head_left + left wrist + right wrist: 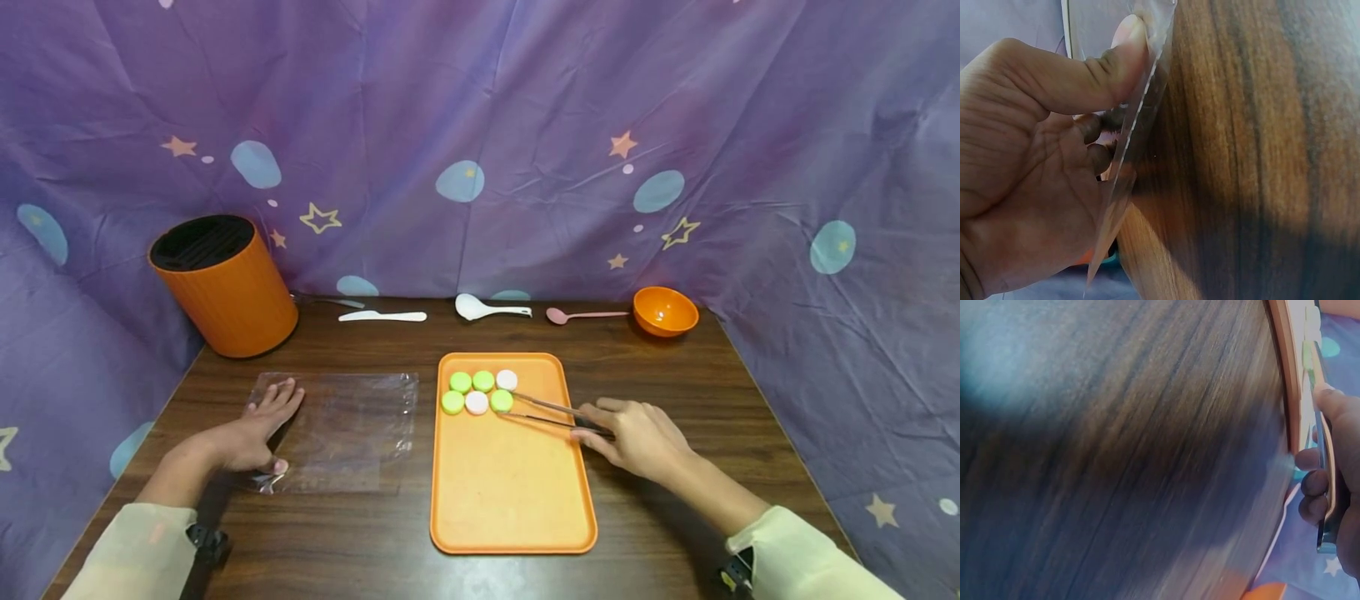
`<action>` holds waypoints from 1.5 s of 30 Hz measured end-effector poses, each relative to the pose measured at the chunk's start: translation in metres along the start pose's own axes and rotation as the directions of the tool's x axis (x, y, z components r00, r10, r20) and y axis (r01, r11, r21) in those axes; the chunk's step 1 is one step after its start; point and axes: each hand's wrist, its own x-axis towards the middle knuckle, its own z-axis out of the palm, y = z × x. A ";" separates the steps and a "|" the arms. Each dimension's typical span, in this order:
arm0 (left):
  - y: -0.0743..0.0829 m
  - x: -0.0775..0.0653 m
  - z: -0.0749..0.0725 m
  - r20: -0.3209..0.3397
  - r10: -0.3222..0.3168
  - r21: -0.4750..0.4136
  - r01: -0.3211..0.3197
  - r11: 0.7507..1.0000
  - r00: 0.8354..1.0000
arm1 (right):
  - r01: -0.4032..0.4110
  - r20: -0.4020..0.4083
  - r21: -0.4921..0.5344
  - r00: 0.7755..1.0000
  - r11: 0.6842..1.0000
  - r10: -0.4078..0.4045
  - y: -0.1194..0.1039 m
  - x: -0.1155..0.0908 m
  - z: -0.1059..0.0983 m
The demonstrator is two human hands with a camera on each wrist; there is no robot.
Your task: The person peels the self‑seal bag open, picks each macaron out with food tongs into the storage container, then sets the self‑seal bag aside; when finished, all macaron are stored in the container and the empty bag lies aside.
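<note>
My right hand (636, 435) grips metal tongs (551, 421) over the orange tray (513, 508). The tongs' two tips stand apart, on either side of a green round piece (501, 401). Beside it on the tray lie several more small rounds, green (461, 382) and pale pink or white (476, 403). A clear plastic bag (341, 433) lies flat on the table left of the tray. On its left end rests my left hand (247, 437), fingers spread and thumb (1127, 59) against the plastic. In the right wrist view, the tongs (1324, 444) run through my fingers.
An orange knife block (228, 292) stands at the back left. Along the back lie a white knife (382, 317), a white ladle (487, 309) and a pink spoon (585, 316). An orange bowl (665, 312) stands at the back right. A patterned purple curtain (465, 125) surrounds the table.
</note>
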 end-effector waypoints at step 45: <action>0.041 -0.010 -0.010 0.034 -0.047 -0.019 0.048 0.999 0.998 | -0.304 -0.025 0.003 0.952 0.953 0.304 0.021 -0.043 -0.016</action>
